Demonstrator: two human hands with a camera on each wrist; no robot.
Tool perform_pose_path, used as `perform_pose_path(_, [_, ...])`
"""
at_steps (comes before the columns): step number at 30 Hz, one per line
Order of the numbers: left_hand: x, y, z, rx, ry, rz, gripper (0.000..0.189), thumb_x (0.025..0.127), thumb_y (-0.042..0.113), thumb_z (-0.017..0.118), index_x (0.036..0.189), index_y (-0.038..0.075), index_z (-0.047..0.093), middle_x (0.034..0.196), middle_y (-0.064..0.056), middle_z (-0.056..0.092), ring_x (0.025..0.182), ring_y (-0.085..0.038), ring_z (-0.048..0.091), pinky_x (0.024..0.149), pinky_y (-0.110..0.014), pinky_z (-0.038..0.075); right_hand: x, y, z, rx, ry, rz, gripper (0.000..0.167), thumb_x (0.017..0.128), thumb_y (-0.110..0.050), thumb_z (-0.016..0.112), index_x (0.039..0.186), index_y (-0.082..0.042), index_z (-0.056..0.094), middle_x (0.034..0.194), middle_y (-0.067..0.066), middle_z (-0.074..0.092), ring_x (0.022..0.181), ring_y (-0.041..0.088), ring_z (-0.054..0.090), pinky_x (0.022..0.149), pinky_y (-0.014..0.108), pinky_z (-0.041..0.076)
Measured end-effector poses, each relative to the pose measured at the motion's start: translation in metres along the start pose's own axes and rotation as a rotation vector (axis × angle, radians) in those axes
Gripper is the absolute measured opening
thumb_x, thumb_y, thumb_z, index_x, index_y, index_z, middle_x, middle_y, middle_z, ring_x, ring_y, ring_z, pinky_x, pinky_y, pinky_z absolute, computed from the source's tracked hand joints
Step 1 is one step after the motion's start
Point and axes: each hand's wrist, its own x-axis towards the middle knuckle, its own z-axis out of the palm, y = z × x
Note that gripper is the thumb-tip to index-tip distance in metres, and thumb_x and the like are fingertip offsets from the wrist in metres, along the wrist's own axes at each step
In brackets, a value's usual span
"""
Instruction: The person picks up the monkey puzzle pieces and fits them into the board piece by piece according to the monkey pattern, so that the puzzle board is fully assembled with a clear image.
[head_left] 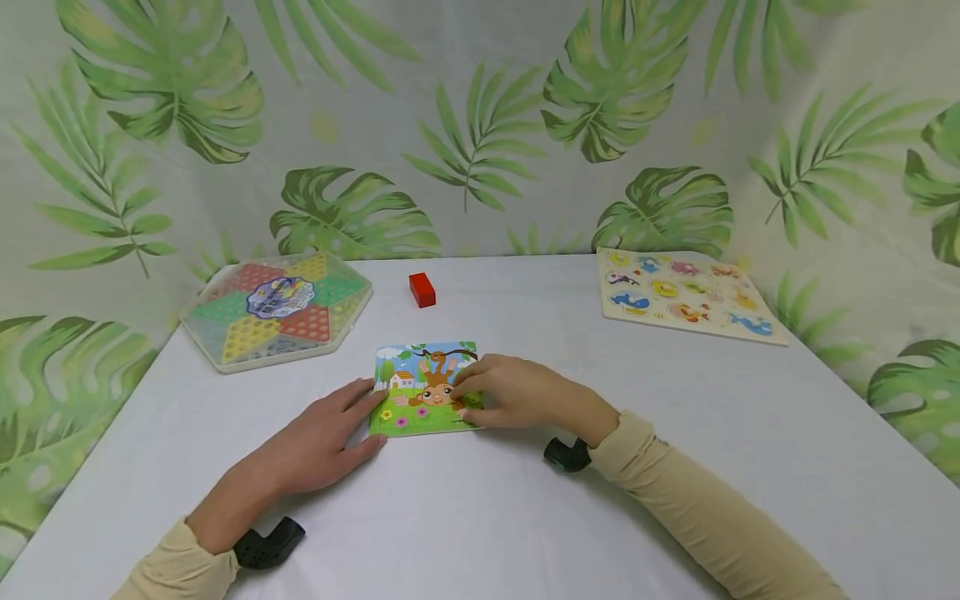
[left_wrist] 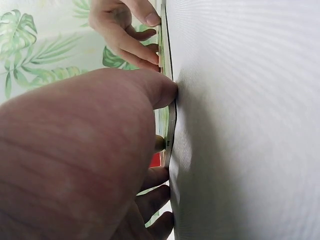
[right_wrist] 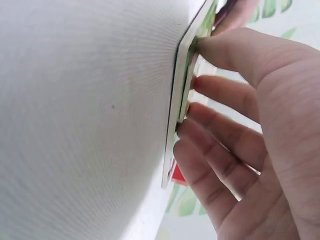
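A jigsaw puzzle board (head_left: 405,427) lies flat on the white table, picturing a monkey hanging from a branch, a house and flowers. My left hand (head_left: 318,442) holds its near left corner: the thumb is at the near edge, the index finger reaches onto the picture, and the other fingers lie along the left side. At the right side, my right hand (head_left: 517,392) pinches a flat puzzle piece (right_wrist: 186,90) between thumb and fingers. In the right wrist view the piece sits close over the board, its edge standing out above the board's rim. The hand covers part of the picture.
Behind the puzzle lies a red block (head_left: 422,290). A hexagonal Chinese checkers box (head_left: 262,360) is at the back left, and a wooden board with sea-animal pieces (head_left: 675,321) at the back right. A leaf-print cloth (head_left: 495,217) hangs behind the table.
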Motion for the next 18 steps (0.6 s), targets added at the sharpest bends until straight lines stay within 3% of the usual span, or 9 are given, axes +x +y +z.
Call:
perform_pose_path(4, [-0.002, 0.000, -0.001, -0.004, 0.005, -0.004, 0.064, 0.103, 0.038, 0.062, 0.156, 0.008, 0.043, 0.162, -0.020, 0.037, 0.147, -0.044, 0.038, 0.115, -0.061, 0.039, 0.002, -0.002, 0.001, 0.022, -0.012, -0.025, 0.035, 0.101, -0.034, 0.067, 0.129, -0.016, 0.073, 0.133, 0.001, 0.068, 0.128, 0.021, 0.059, 0.110, 0.037, 0.048])
perform_pose_path(11, [-0.005, 0.001, 0.002, -0.015, 0.011, 0.008, 0.063, 0.103, 0.038, 0.062, 0.155, 0.006, 0.045, 0.161, -0.020, 0.039, 0.146, -0.044, 0.040, 0.114, -0.060, 0.040, -0.002, -0.004, 0.007, 0.038, -0.003, -0.048, 0.034, 0.101, -0.034, 0.068, 0.130, -0.018, 0.073, 0.128, 0.002, 0.066, 0.113, 0.018, 0.060, 0.097, 0.032, 0.052])
perform_pose_path(18, [-0.005, 0.004, 0.006, -0.014, -0.003, 0.005, 0.063, 0.103, 0.041, 0.062, 0.155, 0.008, 0.046, 0.161, -0.019, 0.038, 0.146, -0.043, 0.041, 0.114, -0.060, 0.040, -0.023, 0.001, 0.009, -0.012, 0.022, 0.001, 0.038, 0.101, -0.036, 0.067, 0.136, -0.022, 0.069, 0.133, 0.000, 0.064, 0.122, 0.019, 0.059, 0.102, 0.036, 0.053])
